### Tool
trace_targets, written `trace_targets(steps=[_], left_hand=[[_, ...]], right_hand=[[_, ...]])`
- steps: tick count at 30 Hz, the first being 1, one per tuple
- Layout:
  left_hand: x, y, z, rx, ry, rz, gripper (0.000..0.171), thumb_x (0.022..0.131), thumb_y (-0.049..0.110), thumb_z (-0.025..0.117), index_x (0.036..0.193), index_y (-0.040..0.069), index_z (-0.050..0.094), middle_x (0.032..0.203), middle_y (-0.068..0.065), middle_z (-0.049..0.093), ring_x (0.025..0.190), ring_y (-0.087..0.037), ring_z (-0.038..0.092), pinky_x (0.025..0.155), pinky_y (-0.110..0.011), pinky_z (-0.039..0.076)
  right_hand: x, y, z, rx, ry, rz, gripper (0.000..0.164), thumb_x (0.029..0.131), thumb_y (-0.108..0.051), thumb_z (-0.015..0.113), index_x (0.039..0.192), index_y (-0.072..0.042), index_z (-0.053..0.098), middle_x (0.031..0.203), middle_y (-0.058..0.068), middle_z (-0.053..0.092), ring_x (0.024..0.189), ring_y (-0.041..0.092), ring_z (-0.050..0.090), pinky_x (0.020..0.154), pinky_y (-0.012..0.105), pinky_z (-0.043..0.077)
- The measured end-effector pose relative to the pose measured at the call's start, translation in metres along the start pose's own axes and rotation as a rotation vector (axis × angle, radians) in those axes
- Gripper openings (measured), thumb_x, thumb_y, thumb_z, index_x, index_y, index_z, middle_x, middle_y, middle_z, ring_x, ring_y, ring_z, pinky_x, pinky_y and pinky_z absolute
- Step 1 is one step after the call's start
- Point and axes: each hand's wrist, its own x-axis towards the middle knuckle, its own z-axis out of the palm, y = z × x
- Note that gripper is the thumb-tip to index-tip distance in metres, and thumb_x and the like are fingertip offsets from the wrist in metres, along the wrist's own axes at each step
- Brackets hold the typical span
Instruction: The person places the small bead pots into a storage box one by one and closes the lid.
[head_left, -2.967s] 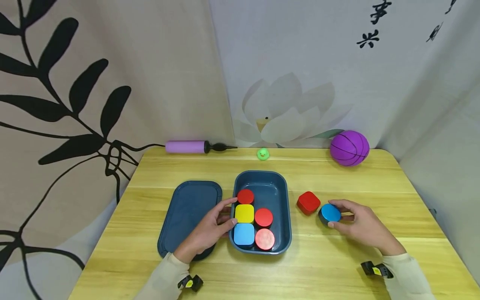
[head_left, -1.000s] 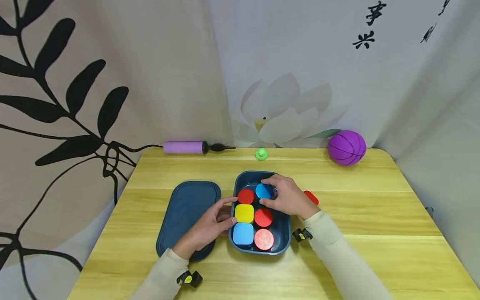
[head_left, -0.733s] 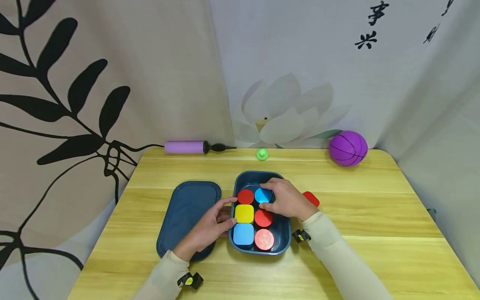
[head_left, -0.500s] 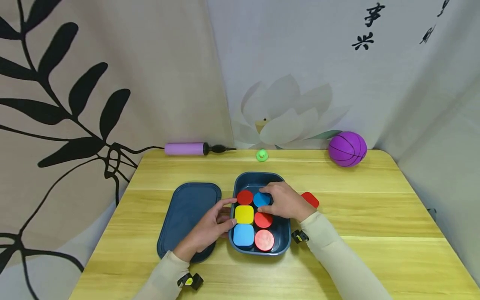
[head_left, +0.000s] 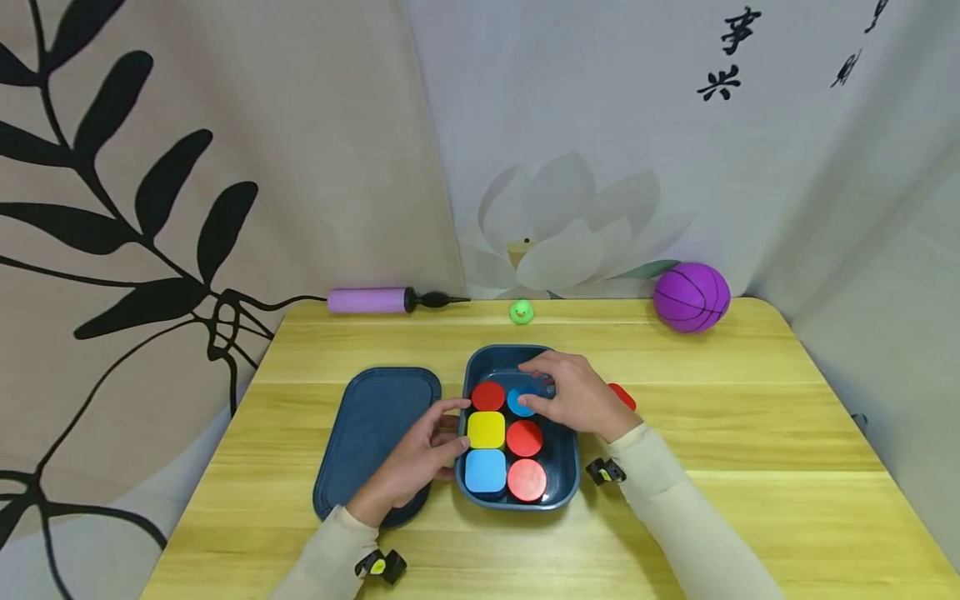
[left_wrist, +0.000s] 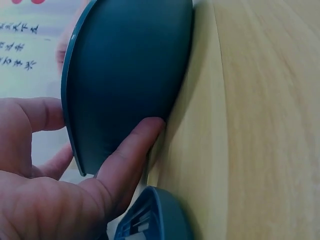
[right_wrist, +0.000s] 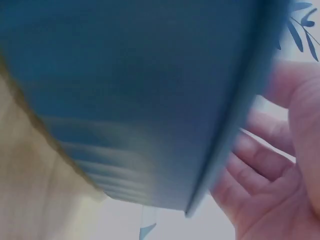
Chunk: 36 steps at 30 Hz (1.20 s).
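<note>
A dark blue box (head_left: 555, 492) stands in the middle of the table, holding several coloured blocks. In its left column are a red round block (head_left: 488, 397), a yellow square block (head_left: 486, 430) and a light blue square block (head_left: 485, 472). Beside them lie a blue round block (head_left: 515, 403), a red round block (head_left: 524, 438) and a pinkish-red one (head_left: 527, 480). My right hand (head_left: 576, 396) hovers over the blue round block, thumb and fingers spread apart, the thumb overlapping its edge. My left hand (head_left: 420, 454) rests against the box's left side; its fingers touch the rim and outer wall (left_wrist: 125, 75).
A dark blue lid (head_left: 375, 433) lies left of the box, partly under my left hand. Behind my right wrist, a red block (head_left: 623, 395) is mostly hidden. Along the back are a purple pump (head_left: 367, 300), a green duck toy (head_left: 522, 312) and a purple ball (head_left: 692, 297).
My right hand has brought the blue round block from the table at right into the box, lowered it behind the red round block and let go. My left hand has stayed at the box.
</note>
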Motion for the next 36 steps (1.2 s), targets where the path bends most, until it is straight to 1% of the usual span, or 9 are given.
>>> trace_targets(steps=[5,9,13,16,21,23,28,33,36], left_hand=[[0.000,0.001,0.001,0.014,0.007,0.010,0.057,0.107,0.015,0.062,0.159,0.020,0.040,0.151,-0.025,0.045,0.117,-0.025,0.062,0.079,-0.043,0.065],[0.000,0.001,0.001,0.022,0.015,0.014,0.056,0.107,0.015,0.062,0.158,0.020,0.040,0.150,-0.025,0.045,0.116,-0.025,0.062,0.078,-0.043,0.065],[-0.001,0.002,0.002,0.025,0.020,0.016,0.056,0.107,0.015,0.062,0.159,0.020,0.040,0.150,-0.025,0.045,0.115,-0.025,0.062,0.077,-0.042,0.065],[-0.002,0.003,0.002,0.027,0.025,0.018,0.056,0.107,0.015,0.061,0.159,0.020,0.040,0.149,-0.024,0.045,0.113,-0.025,0.062,0.077,-0.042,0.064],[-0.004,0.002,0.003,0.030,0.034,0.013,0.056,0.107,0.016,0.062,0.158,0.023,0.041,0.149,-0.023,0.046,0.113,-0.026,0.061,0.078,-0.043,0.064],[-0.004,0.001,0.004,0.033,0.036,0.011,0.056,0.107,0.017,0.062,0.158,0.023,0.041,0.149,-0.023,0.046,0.114,-0.026,0.062,0.079,-0.043,0.064],[-0.004,0.000,0.003,0.036,0.037,0.014,0.056,0.107,0.017,0.062,0.159,0.023,0.040,0.149,-0.023,0.047,0.117,-0.027,0.063,0.080,-0.044,0.065],[-0.004,0.000,0.003,0.039,0.034,0.022,0.057,0.107,0.016,0.062,0.160,0.022,0.039,0.149,-0.024,0.047,0.115,-0.027,0.062,0.080,-0.044,0.064],[-0.005,-0.001,0.003,0.038,0.030,0.025,0.058,0.108,0.016,0.061,0.160,0.022,0.039,0.149,-0.024,0.047,0.114,-0.027,0.061,0.080,-0.043,0.064]], right_hand=[[-0.006,0.004,-0.013,0.058,0.086,-0.021,0.047,0.091,-0.028,0.085,0.131,-0.007,0.074,0.122,0.013,0.075,0.106,0.033,0.071,0.088,0.049,0.063],[-0.012,0.012,-0.024,0.062,0.148,-0.016,0.043,0.092,-0.028,0.084,0.129,-0.009,0.075,0.123,0.009,0.075,0.108,0.030,0.071,0.087,0.047,0.064],[-0.020,0.023,-0.033,0.076,0.207,0.002,0.040,0.092,-0.026,0.084,0.127,-0.009,0.076,0.123,0.008,0.075,0.106,0.027,0.071,0.085,0.046,0.064],[-0.026,0.031,-0.037,0.084,0.227,0.025,0.039,0.092,-0.024,0.084,0.126,-0.009,0.076,0.121,0.009,0.075,0.104,0.029,0.072,0.085,0.049,0.064],[-0.037,0.047,-0.037,0.083,0.218,0.072,0.039,0.092,-0.023,0.084,0.127,-0.008,0.075,0.122,0.010,0.075,0.104,0.035,0.073,0.089,0.052,0.063],[-0.042,0.053,-0.036,0.083,0.213,0.090,0.040,0.092,-0.024,0.085,0.127,-0.008,0.075,0.124,0.012,0.075,0.108,0.036,0.072,0.091,0.052,0.063],[-0.053,0.068,-0.034,0.087,0.193,0.121,0.044,0.092,-0.026,0.085,0.130,-0.008,0.073,0.130,0.014,0.073,0.119,0.033,0.069,0.098,0.053,0.060],[-0.064,0.078,-0.034,0.118,0.128,0.184,0.055,0.093,-0.027,0.084,0.140,-0.005,0.066,0.136,0.017,0.069,0.123,0.035,0.067,0.101,0.054,0.058],[-0.071,0.082,-0.034,0.131,0.068,0.232,0.063,0.093,-0.029,0.083,0.146,-0.004,0.061,0.140,0.018,0.066,0.123,0.035,0.066,0.098,0.050,0.060]])
